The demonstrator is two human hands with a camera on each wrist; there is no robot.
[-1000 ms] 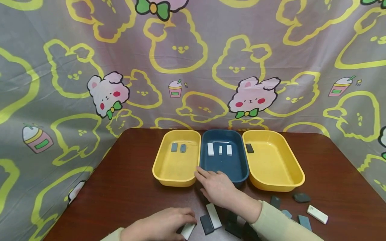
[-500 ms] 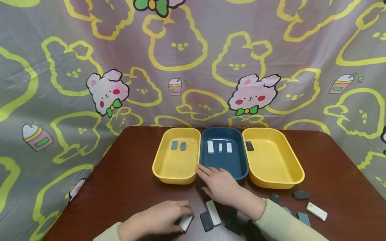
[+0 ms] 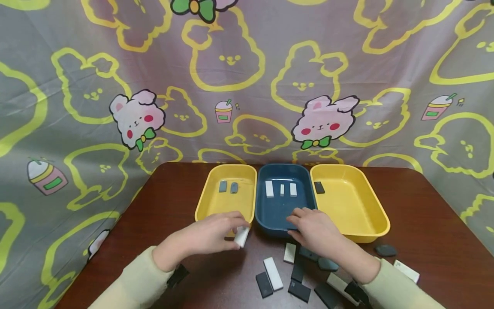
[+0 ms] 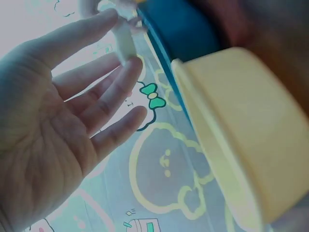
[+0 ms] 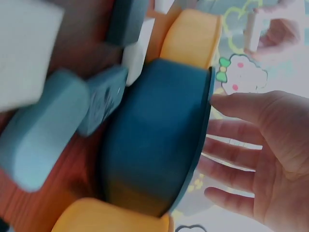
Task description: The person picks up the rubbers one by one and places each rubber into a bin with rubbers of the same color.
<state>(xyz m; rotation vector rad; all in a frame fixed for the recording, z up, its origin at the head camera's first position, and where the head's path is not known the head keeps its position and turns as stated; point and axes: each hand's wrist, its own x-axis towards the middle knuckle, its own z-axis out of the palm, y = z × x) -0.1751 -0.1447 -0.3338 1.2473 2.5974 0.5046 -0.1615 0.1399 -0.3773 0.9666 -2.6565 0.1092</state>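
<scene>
A white rectangular block [image 3: 241, 237] is pinched between the thumb and fingers of my left hand [image 3: 210, 234], raised in front of the left yellow tray [image 3: 216, 210]. In the left wrist view the same block [image 4: 124, 41] stands between thumb and fingertips, the other fingers loosely spread. My right hand [image 3: 320, 229] is at the front right of the blue tray [image 3: 278, 214], its fingers extended over the rim. Seen from the right wrist, the thumb tip is right at the blue rim and the fingers [image 5: 236, 154] hold no block.
Two blue-grey blocks [image 3: 233, 188] lie in the left tray, three white ones [image 3: 269, 189] in the blue tray. The right yellow tray [image 3: 359, 214] holds one black block [image 3: 319, 187]. Several black, white and blue-grey blocks [image 3: 273, 274] lie on the brown table. A patterned cloth [image 3: 247, 86] hangs behind.
My left hand has lifted the white block off the table and moved forward to the left tray. My right hand has shifted right along the blue tray's front, uncovering several blocks.
</scene>
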